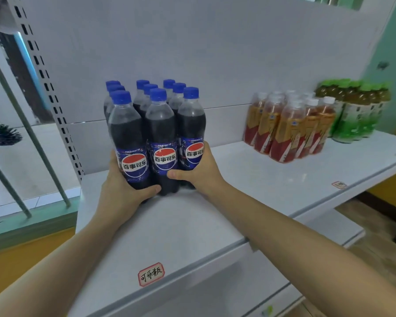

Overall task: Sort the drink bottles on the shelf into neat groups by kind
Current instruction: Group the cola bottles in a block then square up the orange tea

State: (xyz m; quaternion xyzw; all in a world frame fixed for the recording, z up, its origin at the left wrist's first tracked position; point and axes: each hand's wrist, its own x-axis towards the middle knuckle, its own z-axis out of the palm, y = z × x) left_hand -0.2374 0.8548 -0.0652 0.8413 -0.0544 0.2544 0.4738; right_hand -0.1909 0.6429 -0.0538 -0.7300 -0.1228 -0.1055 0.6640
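Several dark cola bottles [160, 124] with blue caps stand in tight rows on the white shelf [249, 179], left of centre. My left hand [124, 188] wraps the front left bottle low down, thumb across the front. My right hand [199, 172] presses on the front right bottle, thumb reaching the middle one. Both hands squeeze the group from its two sides. Further right stands a group of amber tea bottles [288, 126] with white caps and red-gold labels. Behind those, at the far right, stand green tea bottles [357, 110] with green caps.
A red-edged handwritten label [151, 274] sticks to the shelf's front edge below the cola; a second small label [339, 185] sits further right. A perforated upright post [44, 72] bounds the shelf on the left. A lower shelf [329, 227] shows beneath.
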